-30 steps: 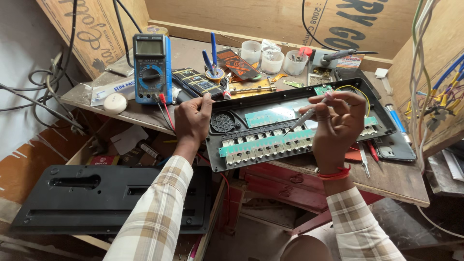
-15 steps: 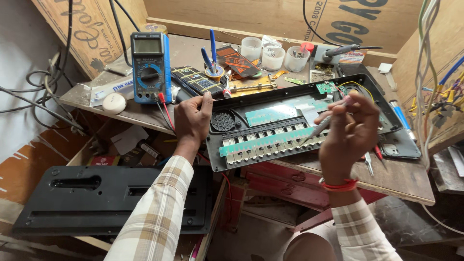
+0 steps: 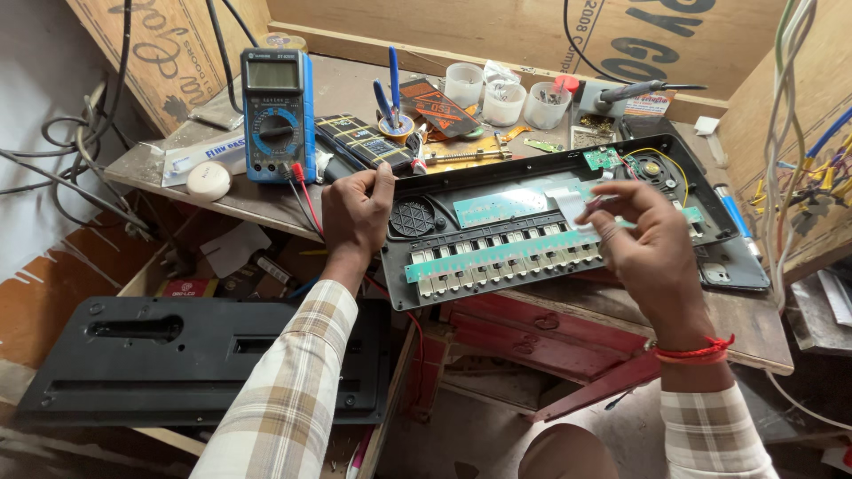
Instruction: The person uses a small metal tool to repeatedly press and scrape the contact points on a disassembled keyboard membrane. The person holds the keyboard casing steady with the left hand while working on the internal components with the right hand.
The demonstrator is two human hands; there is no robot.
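Note:
An opened black keyboard casing (image 3: 404, 286) lies on the wooden workbench, with a long green circuit strip (image 3: 497, 257) of key contacts and a teal board (image 3: 497, 207) inside. My left hand (image 3: 355, 208) grips the casing's left edge beside a round speaker grille (image 3: 413, 217). My right hand (image 3: 652, 253) hovers over the casing's right half. Its fingertips pinch a small thin tool just above a white flat ribbon cable (image 3: 564, 195). What the tool is stays unclear.
A blue multimeter (image 3: 277, 115) with red and black leads stands at the back left. Behind the casing are white cups (image 3: 504, 102), a soldering iron (image 3: 635, 90) and small parts. A black cover panel (image 3: 204, 355) lies lower left. Loose wires (image 3: 799, 133) hang at the right.
My right hand has shifted down and to the right over the casing, its fingers turned more toward the ribbon cable. My left hand has stayed on the casing's left edge.

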